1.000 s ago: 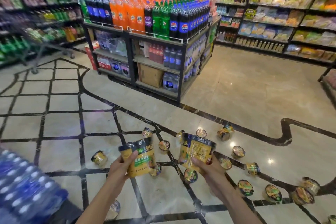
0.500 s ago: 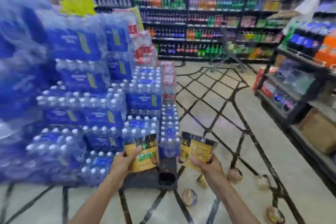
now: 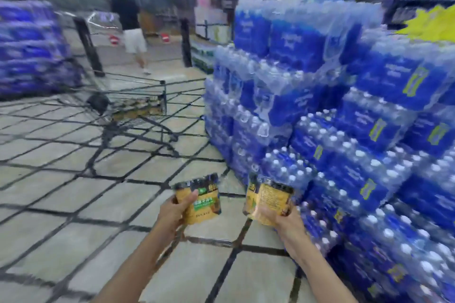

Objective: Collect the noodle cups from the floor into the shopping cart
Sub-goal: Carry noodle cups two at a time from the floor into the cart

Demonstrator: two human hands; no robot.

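Head view is motion-blurred; shopping cart contents unreadable to us. Our left hand grips one yellow noodle cup, right hand grips another cup, both upright beside stacked water-bottle packs.

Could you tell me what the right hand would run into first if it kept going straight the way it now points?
Probably the stack of bottled water packs: the right hand, gripping a noodle cup, points up and ahead right beside it. Depth is blurred, so it might just pass alongside.
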